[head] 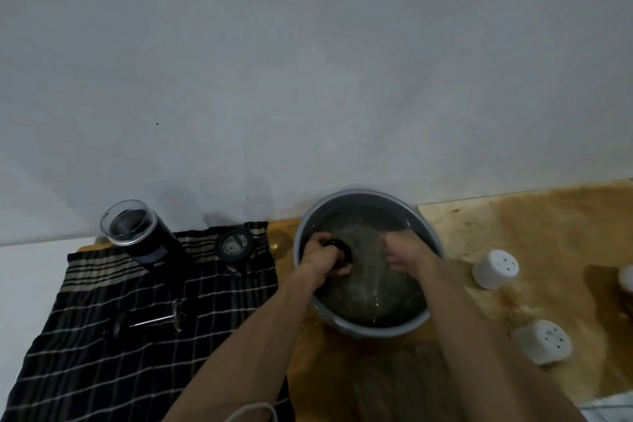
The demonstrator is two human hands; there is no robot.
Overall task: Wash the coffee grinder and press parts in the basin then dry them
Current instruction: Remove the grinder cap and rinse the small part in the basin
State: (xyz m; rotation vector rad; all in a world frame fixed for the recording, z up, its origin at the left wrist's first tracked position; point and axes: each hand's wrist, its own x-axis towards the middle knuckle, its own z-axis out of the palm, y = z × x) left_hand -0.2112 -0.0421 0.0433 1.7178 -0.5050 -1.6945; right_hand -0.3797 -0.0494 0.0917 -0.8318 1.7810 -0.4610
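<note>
On the wooden table [534,233], a dark checked cloth [102,336] holds the grinder [144,236], a round lid [234,245] and the plunger [164,318]. Beside it, both hands dip into the grey basin [432,240]: the left hand [320,255] grips a black ring [342,250]; the right hand [406,252] seems loosely open, blurred by water.

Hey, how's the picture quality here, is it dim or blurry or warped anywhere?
Head view: dim, flat light, soft focus throughout; wide-angle bending tilts the grinder on the checked cloth; small glints on the water in the basin; the left hand and its dark part are murky.
</note>
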